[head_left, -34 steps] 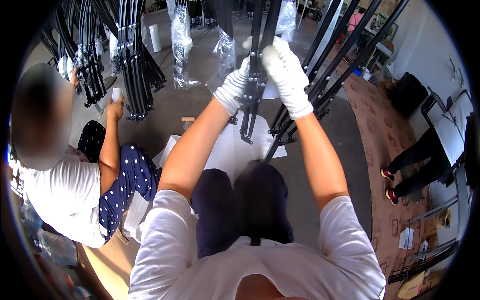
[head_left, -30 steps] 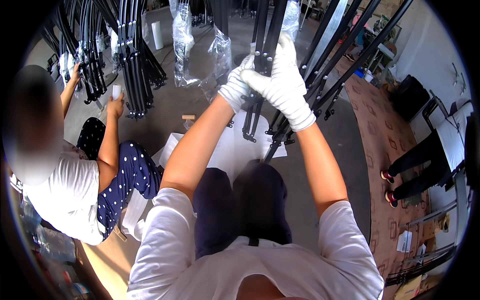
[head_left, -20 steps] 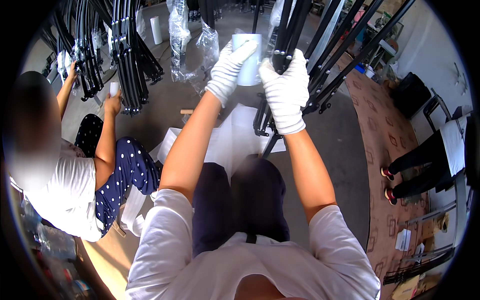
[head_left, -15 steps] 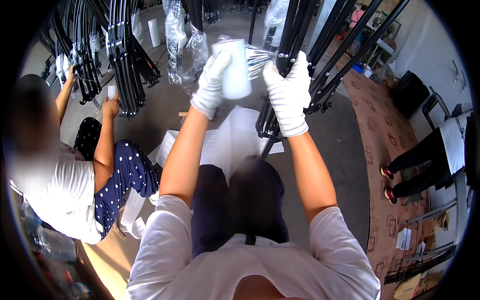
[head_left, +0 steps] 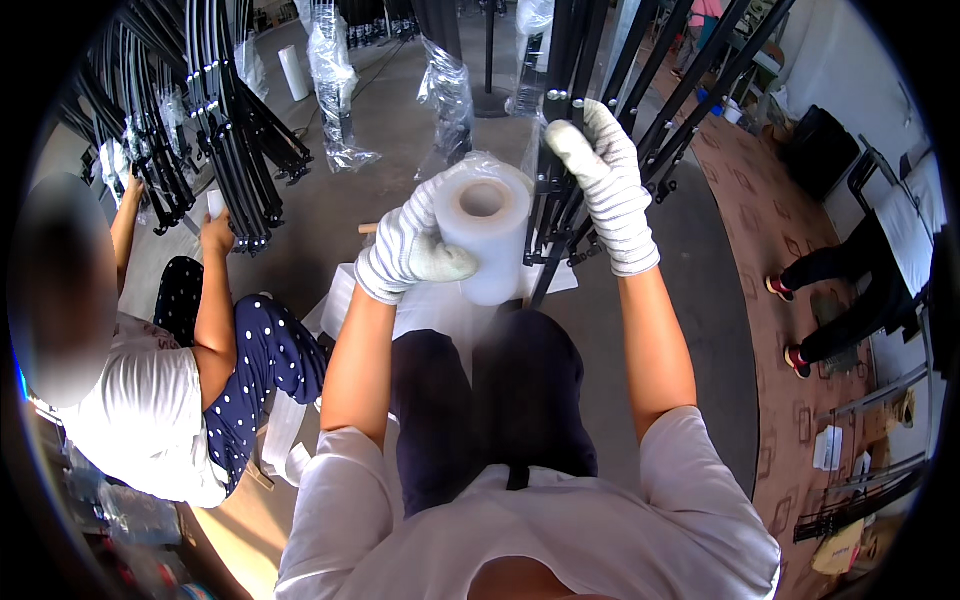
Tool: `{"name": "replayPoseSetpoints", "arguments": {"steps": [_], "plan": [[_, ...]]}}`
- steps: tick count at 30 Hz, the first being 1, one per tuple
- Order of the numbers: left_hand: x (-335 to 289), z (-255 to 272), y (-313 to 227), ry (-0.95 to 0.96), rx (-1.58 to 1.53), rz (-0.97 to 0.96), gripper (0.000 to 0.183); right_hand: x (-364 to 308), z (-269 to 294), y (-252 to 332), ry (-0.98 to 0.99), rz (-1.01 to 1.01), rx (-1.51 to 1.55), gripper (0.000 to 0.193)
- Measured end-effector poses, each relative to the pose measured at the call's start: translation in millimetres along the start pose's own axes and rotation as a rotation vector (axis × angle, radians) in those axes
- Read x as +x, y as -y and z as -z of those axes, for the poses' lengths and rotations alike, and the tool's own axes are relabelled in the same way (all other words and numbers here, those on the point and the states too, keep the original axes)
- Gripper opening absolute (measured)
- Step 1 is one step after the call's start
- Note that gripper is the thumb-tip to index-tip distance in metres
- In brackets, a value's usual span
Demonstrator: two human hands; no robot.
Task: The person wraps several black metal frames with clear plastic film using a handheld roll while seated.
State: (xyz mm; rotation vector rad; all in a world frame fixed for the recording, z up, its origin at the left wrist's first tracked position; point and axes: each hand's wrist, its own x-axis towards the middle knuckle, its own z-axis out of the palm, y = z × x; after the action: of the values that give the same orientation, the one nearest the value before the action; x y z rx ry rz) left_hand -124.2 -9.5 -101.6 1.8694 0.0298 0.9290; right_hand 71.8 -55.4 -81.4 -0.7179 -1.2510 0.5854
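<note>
My left hand (head_left: 415, 245), in a white striped knit glove, is closed around a thick roll of clear plastic film (head_left: 490, 250). The roll tilts so that the hollow of its cardboard core faces up toward me. Just right of it stands a bundle of black metal tubes (head_left: 556, 180) with brackets and silver bolts. My right hand (head_left: 612, 195), gloved alike, is at the bundle's right side, thumb and fingers apart. Its thumb overlaps the tubes; whether it presses on them I cannot tell. Part of the bundle is hidden behind the roll.
On the left a seated person (head_left: 150, 400) handles other black tube bundles (head_left: 235, 150). Film-wrapped bundles (head_left: 335, 85) and a white roll (head_left: 293, 73) stand farther back. White sheeting (head_left: 430, 310) lies before my knees. At right, another person (head_left: 850, 270) stands on patterned carpet (head_left: 725, 250).
My left hand has brought the film roll nearer and lower, and its top has turned toward me. The right hand has shifted slightly right and loosened from the tubes.
</note>
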Motion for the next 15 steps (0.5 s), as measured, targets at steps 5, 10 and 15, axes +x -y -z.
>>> {"name": "replayPoseSetpoints", "arguments": {"steps": [5,10,15], "plan": [[1.9,3.7,6.9,0.065,-0.069,-0.032,0.082,-27.8,-31.7,6.7,-0.424,0.432,-0.487,0.026],[-4.1,-2.3,-12.0,0.035,0.213,-0.116,0.071,-63.2,-53.9,37.3,-0.023,0.107,-0.475,0.055],[-5.6,-7.5,-8.6,0.08,0.091,-0.211,0.065,-73.0,-62.6,33.1,0.014,0.155,-0.392,0.075]]}}
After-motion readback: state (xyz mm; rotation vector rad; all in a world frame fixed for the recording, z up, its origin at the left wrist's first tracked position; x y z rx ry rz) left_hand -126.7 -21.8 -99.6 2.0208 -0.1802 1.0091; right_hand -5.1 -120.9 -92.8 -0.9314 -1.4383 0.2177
